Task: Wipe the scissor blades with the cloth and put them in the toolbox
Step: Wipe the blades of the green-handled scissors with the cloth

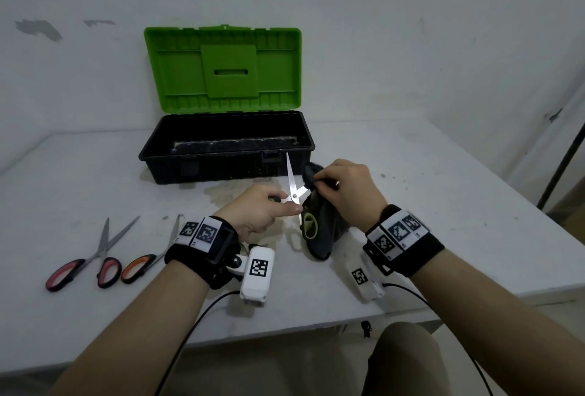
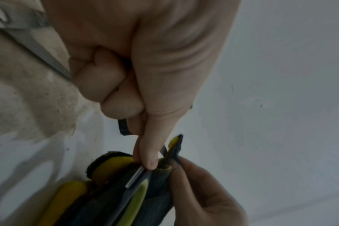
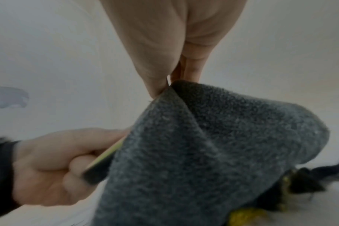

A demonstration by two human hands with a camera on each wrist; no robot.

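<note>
Measured from the toolbox (image 1: 226,155), which sits open on the white table (image 1: 443,205) with its green lid (image 1: 221,69) raised against the wall, everything lies on the near side. Far to its near left lie the pink-handled scissors (image 1: 95,259), blades spread, and just right of them the orange-handled scissors (image 1: 148,258), partly hidden behind my wrist. Directly in front of the toolbox, my left hand (image 1: 262,210) grips a handle of the open scissors (image 1: 294,188), fingers curled round it; one blade points up toward the toolbox's front wall, the other runs right into the cloth. To the right, still near the front wall, my right hand (image 1: 345,189) pinches the grey cloth (image 1: 323,221) round that second blade between thumb and fingertips. The cloth hangs down to the table, with yellow patches showing in its folds.
</note>
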